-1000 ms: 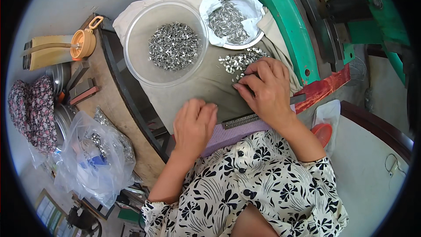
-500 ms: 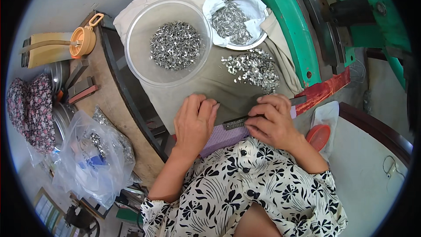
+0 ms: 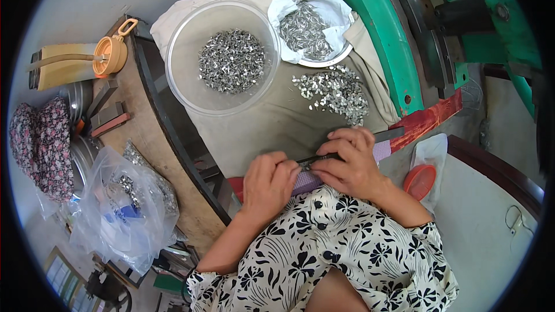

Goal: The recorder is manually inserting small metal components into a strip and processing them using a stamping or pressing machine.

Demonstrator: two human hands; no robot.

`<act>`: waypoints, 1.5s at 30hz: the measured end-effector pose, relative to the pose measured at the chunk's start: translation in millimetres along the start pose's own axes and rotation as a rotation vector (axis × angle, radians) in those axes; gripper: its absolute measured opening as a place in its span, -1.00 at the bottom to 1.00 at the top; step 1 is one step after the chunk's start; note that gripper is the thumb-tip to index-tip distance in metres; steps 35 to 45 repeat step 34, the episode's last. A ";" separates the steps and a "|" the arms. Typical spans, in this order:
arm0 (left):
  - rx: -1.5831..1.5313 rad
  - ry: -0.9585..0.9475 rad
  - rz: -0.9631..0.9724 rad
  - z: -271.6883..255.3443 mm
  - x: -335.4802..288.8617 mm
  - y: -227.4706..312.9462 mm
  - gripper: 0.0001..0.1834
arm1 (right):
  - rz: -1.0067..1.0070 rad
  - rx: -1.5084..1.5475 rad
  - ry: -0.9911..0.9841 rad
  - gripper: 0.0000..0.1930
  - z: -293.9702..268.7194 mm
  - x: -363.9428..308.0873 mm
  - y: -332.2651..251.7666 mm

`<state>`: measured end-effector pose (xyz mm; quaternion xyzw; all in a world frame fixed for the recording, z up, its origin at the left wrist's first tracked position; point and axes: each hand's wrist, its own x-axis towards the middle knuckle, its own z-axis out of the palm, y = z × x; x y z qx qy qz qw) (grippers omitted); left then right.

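Your right hand (image 3: 350, 162) has come back from the loose pile of metal pieces (image 3: 335, 89) to the dark metal bar (image 3: 347, 149) at your lap, meeting your left hand (image 3: 269, 182). Both hands' fingers curl closed on the bar, fingertips almost touching over its left end. Beyond it stand the clear bowl (image 3: 179, 72) and cloth-lined dish (image 3: 341, 55); the green machine (image 3: 399, 52) flanks your right.

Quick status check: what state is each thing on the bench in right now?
Clear plastic bowl: upright, part-filled with small metal pieces.
Metal dish: lined with white cloth, holding metal pieces.
Loose pile: spread on cloth.
Dark metal strip: flat, pinched by both hands.
Plastic bag: crumpled, open.
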<state>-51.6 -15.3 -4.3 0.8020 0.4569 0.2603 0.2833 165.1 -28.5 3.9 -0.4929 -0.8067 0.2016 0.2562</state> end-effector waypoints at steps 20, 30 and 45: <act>-0.557 0.133 -0.425 -17.5 20.3 -9.0 -0.92 | 0.071 -0.251 0.105 -0.81 -20.1 54.4 31.4; -0.135 -0.046 -0.036 2.0 5.1 -0.1 -0.79 | 0.075 -0.155 0.128 -0.80 -12.4 38.2 25.3; -0.154 -0.015 -0.039 2.9 1.9 -4.4 -0.80 | 0.031 -0.025 0.123 -0.82 -18.1 27.6 23.7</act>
